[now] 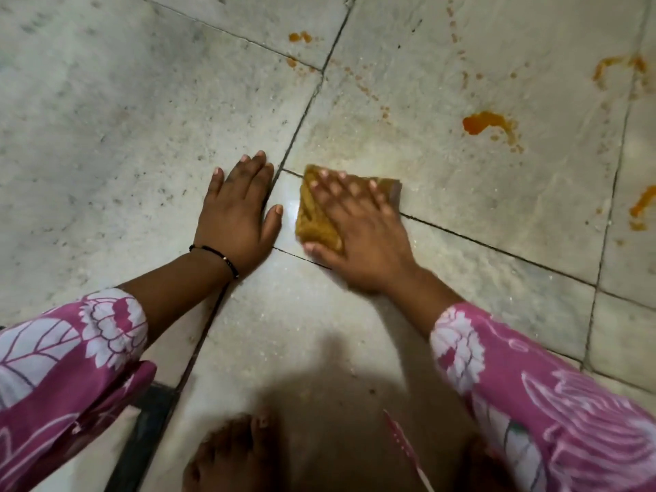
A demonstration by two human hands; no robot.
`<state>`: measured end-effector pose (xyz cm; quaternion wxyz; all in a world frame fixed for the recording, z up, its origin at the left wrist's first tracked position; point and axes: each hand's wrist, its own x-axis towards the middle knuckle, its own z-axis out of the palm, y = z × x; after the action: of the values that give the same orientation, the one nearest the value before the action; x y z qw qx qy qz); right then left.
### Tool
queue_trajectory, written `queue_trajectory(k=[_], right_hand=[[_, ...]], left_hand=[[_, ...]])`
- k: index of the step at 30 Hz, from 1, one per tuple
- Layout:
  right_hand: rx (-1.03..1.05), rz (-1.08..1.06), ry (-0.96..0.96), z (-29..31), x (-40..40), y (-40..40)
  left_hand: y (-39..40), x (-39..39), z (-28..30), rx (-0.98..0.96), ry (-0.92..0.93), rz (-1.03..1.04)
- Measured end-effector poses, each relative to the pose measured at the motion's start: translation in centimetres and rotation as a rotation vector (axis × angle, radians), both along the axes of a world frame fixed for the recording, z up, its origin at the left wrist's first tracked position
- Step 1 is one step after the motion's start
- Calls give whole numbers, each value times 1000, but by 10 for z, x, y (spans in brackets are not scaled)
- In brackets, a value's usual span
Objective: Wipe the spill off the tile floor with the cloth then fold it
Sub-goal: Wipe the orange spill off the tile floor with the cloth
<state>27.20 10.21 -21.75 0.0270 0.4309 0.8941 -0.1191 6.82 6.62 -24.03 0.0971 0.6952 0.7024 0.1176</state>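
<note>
A crumpled, yellow-brown cloth (pixel 314 216) lies on the pale tile floor (pixel 106 111) near the middle of the view. My right hand (pixel 355 225) presses flat on it with straight, spread fingers, covering most of it. My left hand (pixel 239 211) rests flat on the tile just left of the cloth, fingers straight, holding nothing. Orange spill shows to the upper right: one thick blot (pixel 484 123), a streak (pixel 619 63), a smear at the right edge (pixel 642 207), and small drops (pixel 300 37) near the top.
Dark grout lines cross the floor, one running diagonally between my hands. My bare feet (pixel 227 452) stand at the bottom centre in shadow. A dark strip (pixel 142 427) lies at the lower left. A trail of tiny orange specks runs between the top drops and the blot.
</note>
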Motion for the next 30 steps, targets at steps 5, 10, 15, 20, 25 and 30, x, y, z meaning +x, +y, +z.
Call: queue_trajectory(k=[5, 10, 15, 20, 25, 30], right_hand=[[40, -456, 8, 5, 73, 8], [73, -403, -33, 1, 48, -99], [45, 8, -1, -4, 11, -48], [40, -384, -29, 1, 82, 3], [46, -637, -54, 7, 97, -85], [7, -114, 6, -2, 35, -62]], left_hand=[[-1, -1, 1, 5, -18, 6], [-1, 0, 1, -1, -18, 0], [-1, -3, 0, 0, -7, -13], [-1, -4, 0, -1, -17, -19], [-1, -1, -1, -9, -10, -15], [0, -2, 0, -14, -5, -5]])
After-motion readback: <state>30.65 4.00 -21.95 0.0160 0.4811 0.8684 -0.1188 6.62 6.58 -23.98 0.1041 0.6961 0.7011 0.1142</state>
